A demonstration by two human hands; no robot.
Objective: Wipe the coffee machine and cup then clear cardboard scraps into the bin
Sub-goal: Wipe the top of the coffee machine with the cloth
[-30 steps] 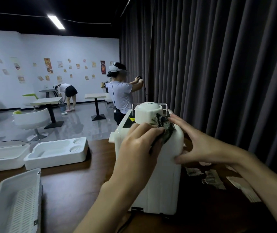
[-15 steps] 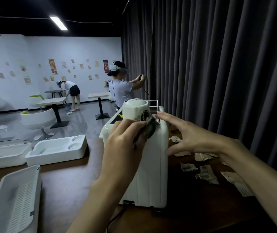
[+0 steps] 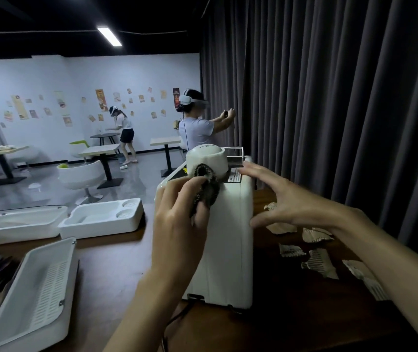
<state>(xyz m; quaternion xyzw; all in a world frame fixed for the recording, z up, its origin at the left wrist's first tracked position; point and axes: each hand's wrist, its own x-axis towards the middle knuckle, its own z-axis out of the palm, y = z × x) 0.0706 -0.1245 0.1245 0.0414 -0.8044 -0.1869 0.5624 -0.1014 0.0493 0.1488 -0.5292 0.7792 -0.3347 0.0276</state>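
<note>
Here the left hand point(image 3: 177, 222) pinches the cloth point(image 3: 206, 184) against the cup point(image 3: 206, 158) atop the coffee machine point(image 3: 225, 237); the open right hand point(image 3: 291, 201), beside the machine, should steady it while wiping round.

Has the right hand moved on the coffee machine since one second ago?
Yes. The right hand earlier lay flat on the side of the coffee machine; now it is lifted, fingers spread, away from that side.
</note>
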